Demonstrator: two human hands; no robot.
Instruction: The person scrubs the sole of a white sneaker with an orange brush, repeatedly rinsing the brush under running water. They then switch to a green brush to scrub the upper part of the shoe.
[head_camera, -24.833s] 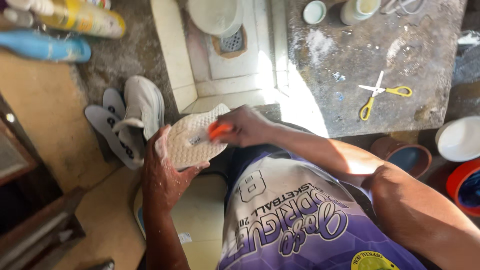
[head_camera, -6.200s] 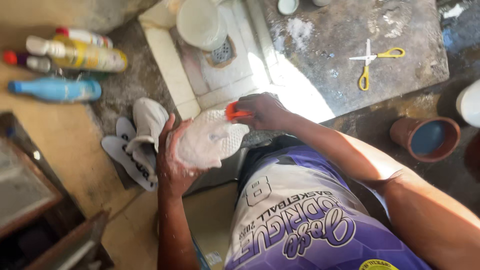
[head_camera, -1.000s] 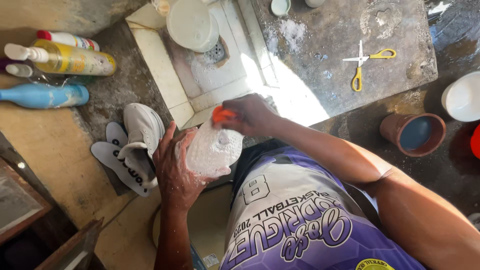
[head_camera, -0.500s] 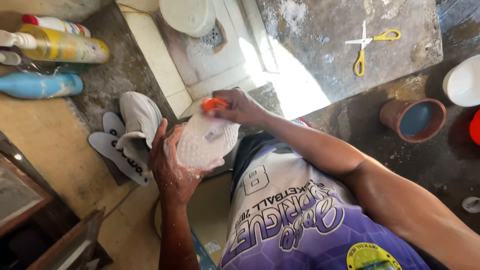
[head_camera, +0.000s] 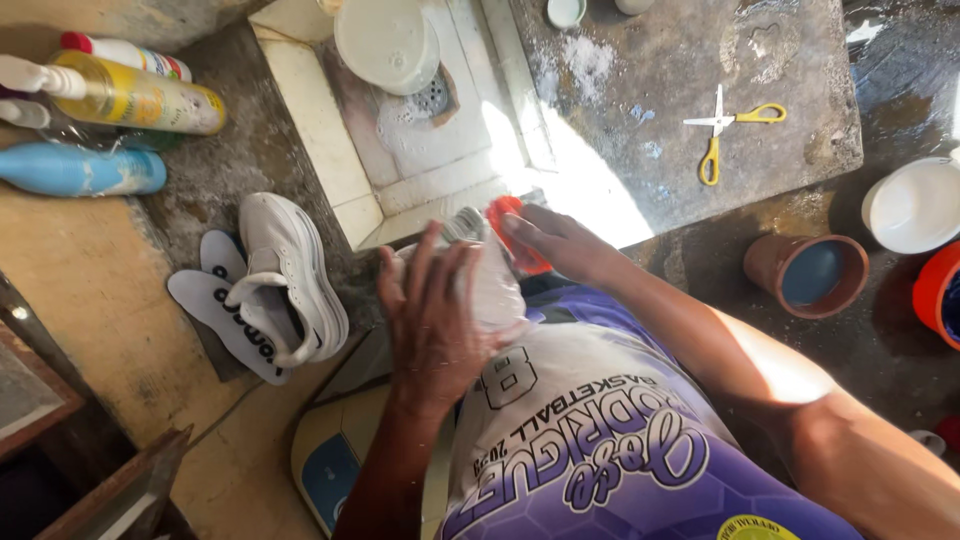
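My left hand (head_camera: 432, 318) wraps over a white sneaker (head_camera: 492, 280) held above my lap, fingers spread across its upper. My right hand (head_camera: 562, 243) grips an orange-handled brush (head_camera: 518, 232) and presses its bristles against the toe end of that sneaker. Most of the shoe is hidden behind my left hand. A second white sneaker (head_camera: 292, 268) lies on the floor to the left, on top of two white insoles (head_camera: 222, 318).
A tiled drain basin (head_camera: 410, 130) with a white bowl (head_camera: 385, 42) lies ahead. Yellow-handled scissors (head_camera: 730, 130) rest on a stone slab. Bottles (head_camera: 120, 95) lie at far left. A brown pot (head_camera: 805, 275), a white tub (head_camera: 915, 205) and an orange bucket (head_camera: 940, 290) stand at right.
My left hand has turned the sneaker so its back now faces me and covers the shoe. The brush has stayed at the shoe's far end.
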